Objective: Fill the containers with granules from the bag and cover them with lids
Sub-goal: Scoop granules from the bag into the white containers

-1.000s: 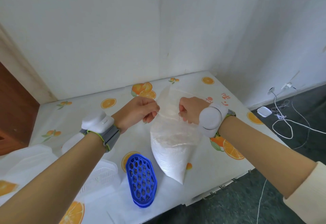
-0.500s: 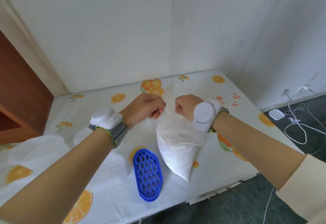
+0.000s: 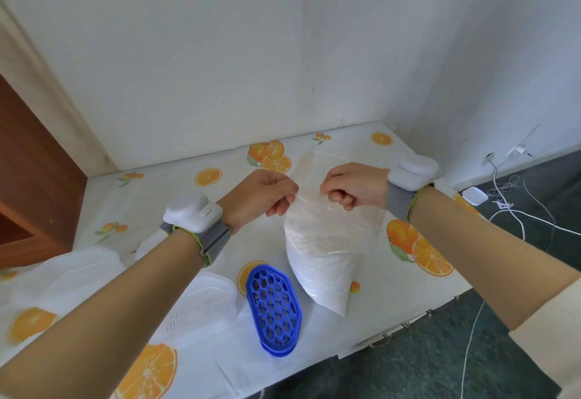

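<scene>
The bag, clear plastic loaded with white granules, stood on the worktop right of centre. Its lower corner pointed toward the near edge, and its slack top was drawn upward. The left hand pinched the top edge on one side, fingers curled and pressed against the thumb. The right hand pinched the same edge on the other side, fingers folded into a fist round the plastic. The two hands were near each other, with a short strip of film between them.

Just left of the bag lay a blue piece with honeycomb holes, long end toward the near edge; whether it was a lid or a container could not be told. Beside it, partly under the left forearm, sat a clear container with a ribbed inside. More pale plastic pieces lay further left, too blurred to sort.

Each wrist wore a grey band with a white unit, left and right. The worktop's cloth was printed with oranges. White cables trailed over the dark floor at right.
</scene>
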Available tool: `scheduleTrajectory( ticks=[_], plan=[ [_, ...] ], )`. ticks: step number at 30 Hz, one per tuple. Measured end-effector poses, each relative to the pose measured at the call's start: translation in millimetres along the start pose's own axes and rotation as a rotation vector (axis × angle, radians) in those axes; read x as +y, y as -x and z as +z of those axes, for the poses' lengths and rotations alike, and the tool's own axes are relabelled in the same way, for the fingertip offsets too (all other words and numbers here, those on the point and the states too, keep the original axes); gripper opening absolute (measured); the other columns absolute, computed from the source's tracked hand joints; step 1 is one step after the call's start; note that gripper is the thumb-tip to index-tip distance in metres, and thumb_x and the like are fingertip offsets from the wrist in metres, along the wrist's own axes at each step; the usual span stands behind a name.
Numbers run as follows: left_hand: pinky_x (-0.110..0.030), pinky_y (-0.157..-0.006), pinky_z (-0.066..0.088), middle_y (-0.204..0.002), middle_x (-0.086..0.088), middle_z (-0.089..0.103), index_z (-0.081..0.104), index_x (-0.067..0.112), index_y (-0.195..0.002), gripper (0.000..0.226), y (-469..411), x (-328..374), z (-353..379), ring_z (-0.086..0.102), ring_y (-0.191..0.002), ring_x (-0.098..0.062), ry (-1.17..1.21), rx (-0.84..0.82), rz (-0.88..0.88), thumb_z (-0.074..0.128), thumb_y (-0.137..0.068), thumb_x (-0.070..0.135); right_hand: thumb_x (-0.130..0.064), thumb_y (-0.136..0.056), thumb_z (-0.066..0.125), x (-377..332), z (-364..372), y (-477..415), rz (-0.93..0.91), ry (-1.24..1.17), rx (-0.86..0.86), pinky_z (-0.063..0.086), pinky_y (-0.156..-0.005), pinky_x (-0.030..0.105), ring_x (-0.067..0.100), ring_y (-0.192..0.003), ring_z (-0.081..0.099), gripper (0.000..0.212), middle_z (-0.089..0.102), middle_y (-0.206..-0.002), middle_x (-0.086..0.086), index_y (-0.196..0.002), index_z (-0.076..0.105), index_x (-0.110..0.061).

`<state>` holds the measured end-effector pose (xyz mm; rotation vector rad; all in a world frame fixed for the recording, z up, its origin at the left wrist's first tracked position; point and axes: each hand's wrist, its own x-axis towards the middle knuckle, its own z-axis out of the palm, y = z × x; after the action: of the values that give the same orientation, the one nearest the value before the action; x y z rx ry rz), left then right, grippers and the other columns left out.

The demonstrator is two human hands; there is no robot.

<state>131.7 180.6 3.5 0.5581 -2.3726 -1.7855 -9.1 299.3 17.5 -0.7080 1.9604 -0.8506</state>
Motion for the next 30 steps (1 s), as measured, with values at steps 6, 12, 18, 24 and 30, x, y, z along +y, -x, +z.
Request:
scheduleTrajectory(
  ticks=[6,12,18,24,30],
  plan=[
    [-0.018,-0.046,0.032,-0.039,0.006,0.049,0.052,0.011,-0.054,0.036,2.2,5.0,-0.6,0.038,-0.042,-0.010,-0.020,0.000,-0.022,0.049,-0.090,0.012,-0.005,-0.089,0.050,0.7,-9.4,12.6,-0.027,-0.162,0.009,0.029,-0.046,0.021,0.008,-0.036,0.029,0.020,0.042,-0.040,-0.005,-0.070,0.048,-0.012],
    [-0.019,-0.046,0.031,-0.038,0.006,0.050,0.053,0.011,-0.056,0.036,5.6,6.9,-0.6,0.038,-0.041,-0.009,-0.026,0.017,-0.039,0.049,-0.091,0.013,-0.007,-0.090,0.048,1.1,-15.9,22.8,-0.056,-0.296,0.026,0.030,-0.046,0.020,0.008,-0.037,0.029,0.023,0.042,-0.040,-0.005,-0.068,0.046,-0.013],
    [-0.017,-0.043,0.031,-0.036,0.006,0.050,0.054,0.011,-0.057,0.036,9.0,9.1,-1.1,0.037,-0.036,-0.006,-0.046,0.039,-0.062,0.049,-0.092,0.016,-0.011,-0.092,0.045,1.8,-19.5,31.8,-0.065,-0.397,0.019,0.034,-0.042,0.016,0.005,-0.033,0.030,0.021,0.042,-0.038,-0.008,-0.072,0.050,-0.013],
    [-0.016,-0.043,0.031,-0.038,0.008,0.050,0.056,0.012,-0.059,0.035,11.6,12.7,-1.4,0.037,-0.035,-0.004,-0.103,0.048,-0.081,0.049,-0.093,0.020,-0.012,-0.093,0.043,1.6,-22.6,38.1,-0.078,-0.469,0.007,0.037,-0.040,0.013,0.004,-0.031,0.032,0.015,0.043,-0.038,-0.009,-0.079,0.049,-0.014],
    [-0.015,-0.043,0.031,-0.039,0.007,0.050,0.056,0.012,-0.059,0.035,15.9,15.8,-2.0,0.037,-0.035,-0.004,-0.117,0.054,-0.072,0.049,-0.093,0.018,-0.013,-0.094,0.041,-2.5,-21.3,44.5,-0.085,-0.500,-0.020,0.037,-0.040,0.014,0.003,-0.031,0.031,0.019,0.041,-0.037,-0.009,-0.077,0.047,-0.016]
  ],
)
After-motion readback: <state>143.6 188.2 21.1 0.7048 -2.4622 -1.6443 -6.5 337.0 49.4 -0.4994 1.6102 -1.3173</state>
